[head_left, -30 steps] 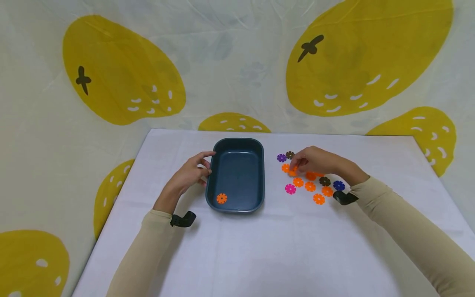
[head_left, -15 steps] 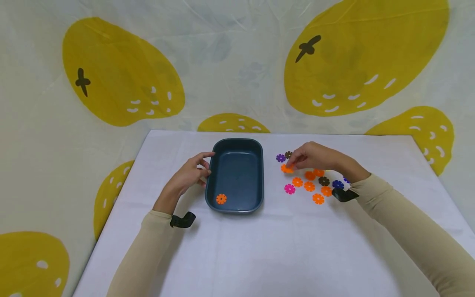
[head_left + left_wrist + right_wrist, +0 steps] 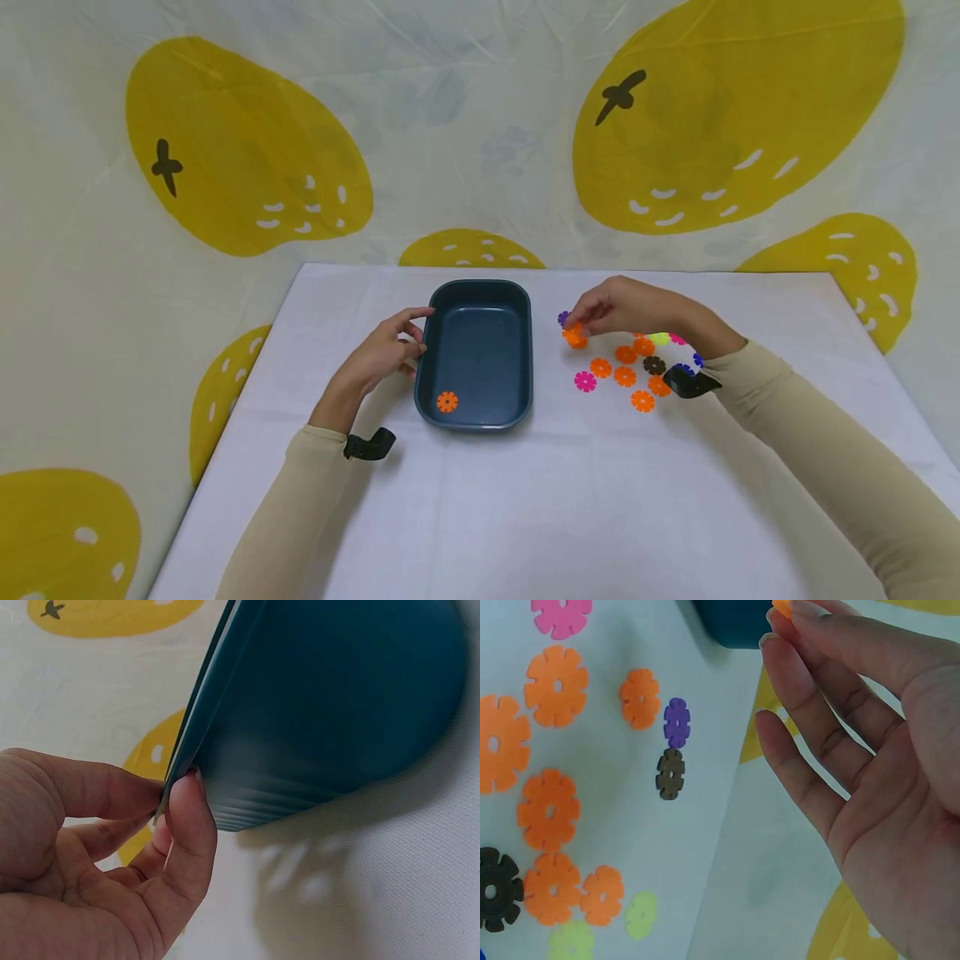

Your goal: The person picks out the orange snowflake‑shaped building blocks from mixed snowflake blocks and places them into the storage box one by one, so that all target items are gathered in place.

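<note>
The right hand (image 3: pixel 626 307) pinches an orange disc (image 3: pixel 573 332) between its fingertips above the loose discs (image 3: pixel 624 377) toward the worktop's (image 3: pixel 525 500) far right. The left hand (image 3: pixel 382 350) pinches the blue tray's (image 3: pixel 525 367) left rim.

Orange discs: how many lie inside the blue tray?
1. The orange disc lies in the near left corner of the blue tray; its whole floor shows, so none is hidden.

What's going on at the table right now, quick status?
Left hand holds the blue tray by its rim. Right hand pinches an orange disc, lifted off the pile. One orange disc in the tray. Nothing between hand and tray.
</note>
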### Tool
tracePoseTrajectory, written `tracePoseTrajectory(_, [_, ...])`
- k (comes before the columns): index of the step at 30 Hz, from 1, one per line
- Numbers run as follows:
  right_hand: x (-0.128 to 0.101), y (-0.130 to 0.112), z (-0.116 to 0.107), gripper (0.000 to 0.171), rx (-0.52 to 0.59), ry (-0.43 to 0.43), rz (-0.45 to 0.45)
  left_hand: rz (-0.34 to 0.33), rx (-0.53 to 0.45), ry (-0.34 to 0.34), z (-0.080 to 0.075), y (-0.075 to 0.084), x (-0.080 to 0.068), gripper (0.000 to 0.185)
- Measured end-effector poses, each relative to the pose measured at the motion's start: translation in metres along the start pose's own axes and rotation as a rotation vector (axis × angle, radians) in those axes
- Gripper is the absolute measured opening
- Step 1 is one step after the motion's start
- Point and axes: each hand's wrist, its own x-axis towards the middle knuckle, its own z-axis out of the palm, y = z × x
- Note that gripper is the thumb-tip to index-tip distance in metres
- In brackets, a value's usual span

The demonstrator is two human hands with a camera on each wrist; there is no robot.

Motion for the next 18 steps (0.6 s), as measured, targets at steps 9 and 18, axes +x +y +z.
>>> tracePoseTrajectory(9, [0.005, -0.014, -0.006, 0.023, 0.005, -0.031, 0.006, 0.000, 0.006, 0.000, 0.000, -0.001, -0.001, 0.065])
tracePoseTrajectory(18, [0.011, -0.025, -0.011, 0.020, 0.007, -0.051, -0.017, 0.003, 0.007, -0.003, -0.001, -0.003, 0.001, 0.064])
